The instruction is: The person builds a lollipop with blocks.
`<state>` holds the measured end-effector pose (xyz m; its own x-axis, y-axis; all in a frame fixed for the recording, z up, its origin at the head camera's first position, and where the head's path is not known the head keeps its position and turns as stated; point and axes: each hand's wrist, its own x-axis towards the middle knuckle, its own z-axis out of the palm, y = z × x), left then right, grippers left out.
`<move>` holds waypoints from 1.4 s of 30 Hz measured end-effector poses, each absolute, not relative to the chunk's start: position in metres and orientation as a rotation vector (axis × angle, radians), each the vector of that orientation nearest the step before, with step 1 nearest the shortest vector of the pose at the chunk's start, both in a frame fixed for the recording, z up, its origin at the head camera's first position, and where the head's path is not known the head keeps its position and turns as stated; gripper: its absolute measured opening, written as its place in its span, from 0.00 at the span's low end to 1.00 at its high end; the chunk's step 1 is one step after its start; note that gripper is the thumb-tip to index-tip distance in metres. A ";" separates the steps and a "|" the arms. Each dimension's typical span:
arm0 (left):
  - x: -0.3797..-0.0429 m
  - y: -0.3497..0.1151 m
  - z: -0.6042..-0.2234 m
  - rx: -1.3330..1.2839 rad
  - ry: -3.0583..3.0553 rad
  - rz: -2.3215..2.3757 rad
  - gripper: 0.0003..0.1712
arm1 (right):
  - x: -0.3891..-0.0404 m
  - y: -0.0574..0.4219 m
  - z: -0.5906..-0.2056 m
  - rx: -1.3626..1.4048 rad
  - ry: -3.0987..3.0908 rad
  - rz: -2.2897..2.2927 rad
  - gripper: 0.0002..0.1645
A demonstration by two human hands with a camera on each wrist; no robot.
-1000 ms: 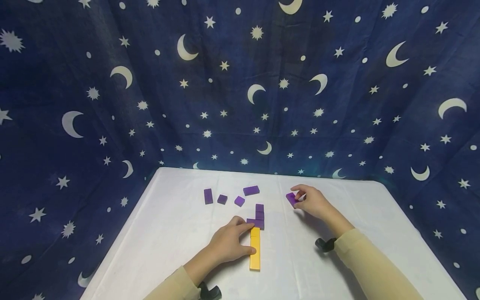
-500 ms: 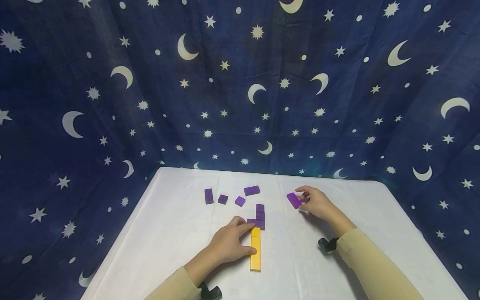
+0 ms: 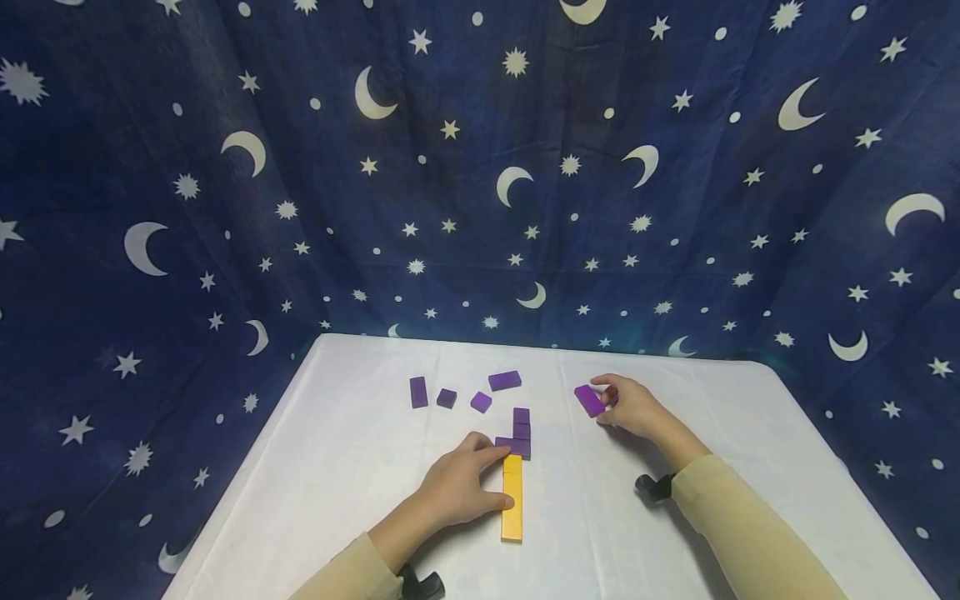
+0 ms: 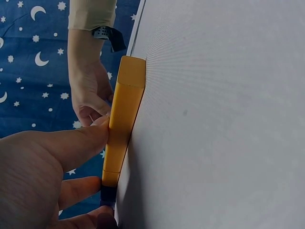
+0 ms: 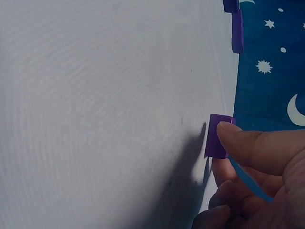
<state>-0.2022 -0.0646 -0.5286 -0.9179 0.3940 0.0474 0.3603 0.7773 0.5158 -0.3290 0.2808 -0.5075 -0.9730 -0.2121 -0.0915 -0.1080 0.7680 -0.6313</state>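
Observation:
My left hand (image 3: 459, 482) lies beside a straight row made of a long yellow block (image 3: 512, 521) and a short one. Its thumb touches the long block's side and its other fingertips reach a purple block at the row's far end. More purple blocks (image 3: 521, 423) continue away from there, forming an L-like shape. To the right, my right hand (image 3: 633, 410) pinches a rectangular purple block (image 3: 588, 401) at its near end. In the right wrist view the thumb lies across that block (image 5: 214, 138), with the other fingers curled below.
Behind the row lie loose purple pieces: two rectangular blocks (image 3: 418, 392) (image 3: 505, 381) and two small cubes (image 3: 446, 398) (image 3: 481, 402). A white cloth covers the table (image 3: 337, 500). A dark blue curtain (image 3: 480, 167) with moons and stars hangs beyond its edges.
My right hand has shifted slightly right along the purple block, so more of the block's top shows. The left hand and the yellow row have stayed in place.

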 end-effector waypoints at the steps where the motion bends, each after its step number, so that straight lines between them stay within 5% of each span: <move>1: -0.202 -0.065 -0.529 0.616 2.902 0.822 0.44 | -0.330 0.280 -0.508 -0.256 2.806 -0.983 0.45; 21: -0.202 -0.063 -0.526 0.615 2.915 0.813 0.44 | -0.335 0.264 -0.509 -0.255 2.820 -0.890 0.49; 42: -0.202 -0.064 -0.528 0.609 2.903 0.813 0.44 | -0.331 0.254 -0.511 -0.151 2.834 -0.892 0.41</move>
